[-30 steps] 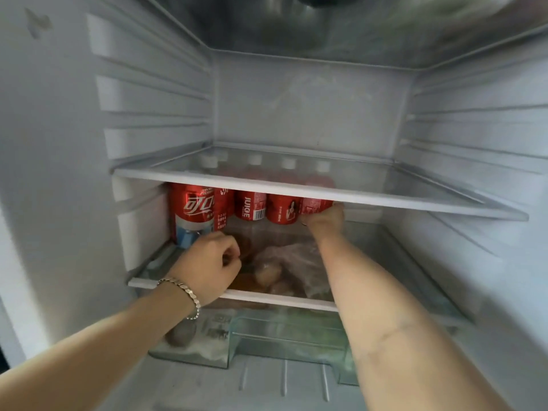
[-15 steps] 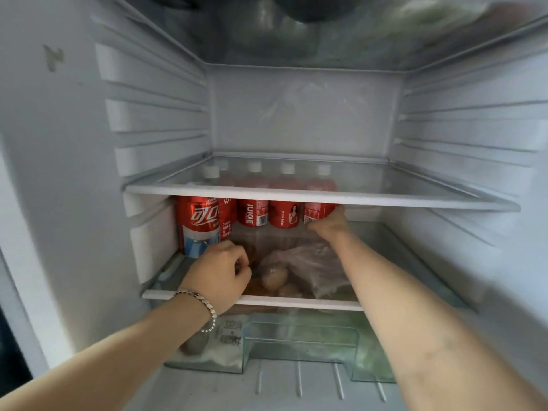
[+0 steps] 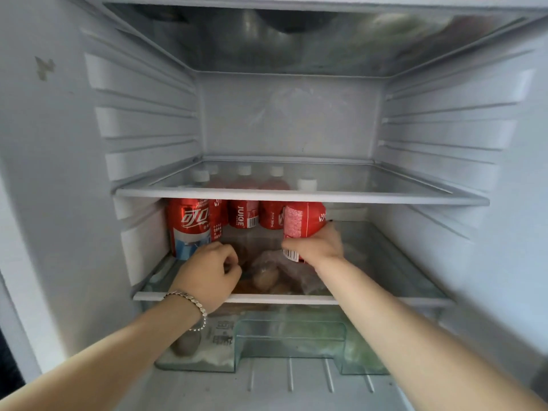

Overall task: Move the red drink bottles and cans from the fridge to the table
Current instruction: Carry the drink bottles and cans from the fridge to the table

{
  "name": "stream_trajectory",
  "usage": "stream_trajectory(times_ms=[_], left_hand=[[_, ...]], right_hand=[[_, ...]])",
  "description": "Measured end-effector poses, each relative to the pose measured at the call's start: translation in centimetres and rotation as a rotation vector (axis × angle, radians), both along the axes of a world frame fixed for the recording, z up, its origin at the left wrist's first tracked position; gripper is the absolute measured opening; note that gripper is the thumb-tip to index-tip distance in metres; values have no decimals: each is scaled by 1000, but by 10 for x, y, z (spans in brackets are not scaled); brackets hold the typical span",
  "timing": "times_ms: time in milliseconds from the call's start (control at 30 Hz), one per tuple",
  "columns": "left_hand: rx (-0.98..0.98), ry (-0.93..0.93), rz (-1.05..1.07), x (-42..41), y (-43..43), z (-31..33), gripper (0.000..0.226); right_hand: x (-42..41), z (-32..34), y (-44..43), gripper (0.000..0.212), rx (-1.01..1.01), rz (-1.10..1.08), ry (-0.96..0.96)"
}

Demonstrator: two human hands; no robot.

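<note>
Several red drinks stand in a row on the lower glass shelf [image 3: 394,280] of the open fridge. At the left is a red cola bottle [image 3: 189,223], then a red juice bottle [image 3: 243,215] and another red bottle [image 3: 270,216] behind. My right hand [image 3: 318,247] grips the rightmost red bottle [image 3: 302,221] around its lower body; the bottle is tilted and closer to me than the row. My left hand [image 3: 212,269], with a bracelet at the wrist, hovers with curled fingers just below the cola bottle and holds nothing. The white caps show through the upper shelf.
An upper glass shelf [image 3: 385,197] sits close above the bottle caps. A plastic bag of brown food [image 3: 278,271] lies on the lower shelf in front of the drinks. Below is a clear green crisper drawer [image 3: 290,339].
My right hand has closed on the rightmost red bottle and drawn it forward out of the row, tilted. My left hand has stayed near the cola bottle. The view has pulled back slightly.
</note>
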State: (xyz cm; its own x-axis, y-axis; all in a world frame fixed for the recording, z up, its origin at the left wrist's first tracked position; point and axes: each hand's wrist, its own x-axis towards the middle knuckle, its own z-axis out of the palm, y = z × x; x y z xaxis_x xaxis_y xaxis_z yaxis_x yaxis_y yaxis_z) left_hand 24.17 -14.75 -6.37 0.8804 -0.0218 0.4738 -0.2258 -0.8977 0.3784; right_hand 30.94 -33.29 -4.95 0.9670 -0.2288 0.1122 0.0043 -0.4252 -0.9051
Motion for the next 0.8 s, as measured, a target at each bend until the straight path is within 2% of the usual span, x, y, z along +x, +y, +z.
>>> stream_trajectory(times_ms=[67,167,333,433,500,667,800], left_hand=[[-63,-11,-16,-2,-2,-2,11],[-225,-95,-57,-9,-8,0,14],[-429,-404,-210,-49,-29,31,6],[-374,-414,-283,-63,-39,56,11],[-335,-380,-234,-63,-43,67,11],[-224,-468,-160,-60,-43,76,13],[-204,-512,-161,-58,-42,78,14]], right_hand=[[-28,-4,-4,68,-12,49,-14],[-62,-7,-10,90,-40,71,-76],[-90,-8,-13,86,-37,121,-106],[-93,-3,-12,82,14,151,-81],[-95,-1,-10,81,-16,164,-80],[-95,0,-8,86,-67,171,-113],[-99,-3,-4,77,-88,178,-170]])
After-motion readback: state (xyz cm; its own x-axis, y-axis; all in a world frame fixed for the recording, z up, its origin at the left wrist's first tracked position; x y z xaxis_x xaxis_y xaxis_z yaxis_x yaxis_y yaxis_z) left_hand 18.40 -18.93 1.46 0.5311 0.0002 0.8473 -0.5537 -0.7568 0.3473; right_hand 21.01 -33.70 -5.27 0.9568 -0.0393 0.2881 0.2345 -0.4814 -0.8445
